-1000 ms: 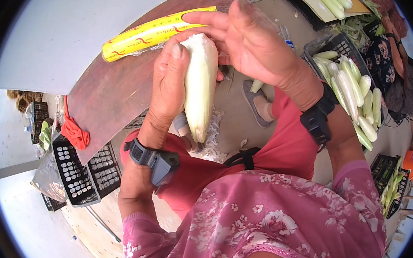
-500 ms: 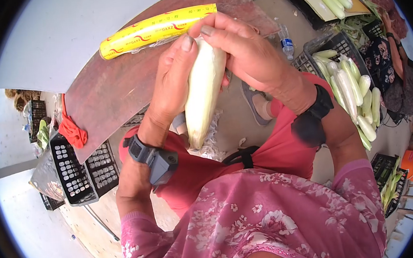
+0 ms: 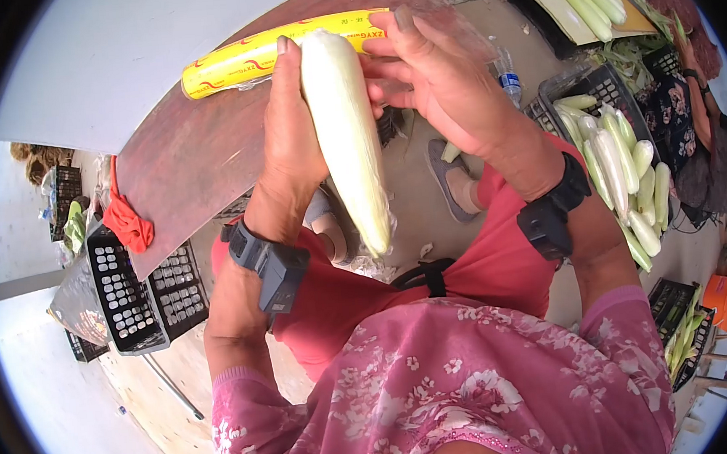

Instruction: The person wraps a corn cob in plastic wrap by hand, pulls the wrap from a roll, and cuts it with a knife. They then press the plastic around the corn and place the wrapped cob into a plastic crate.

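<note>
An ear of corn (image 3: 342, 136) in its pale husk stands out between my hands, its blunt end up and its tapering end pointing toward my lap. Shiny clear film shows around its lower tip. My left hand (image 3: 292, 131) grips the corn from the left, the thumb along its upper side. To the right, my right hand (image 3: 447, 95) has its fingers open and apart, fingertips near the corn's upper right side. Behind both hands lies a yellow roll of cling film (image 3: 238, 67) with red print, on a worn reddish board (image 3: 199, 162).
A dark crate (image 3: 552, 87) on the right holds several husked-pale ears of corn (image 3: 620, 158). More ears (image 3: 588, 4) lie on a board at the upper right. A water bottle (image 3: 508, 78), a red cloth (image 3: 129, 218) and black crates (image 3: 123, 286) are around. Another person sits at the far right.
My right hand has come off the corn's top end and spread its fingers. The corn has tilted, its lower tip swinging right, and stays in my left hand.
</note>
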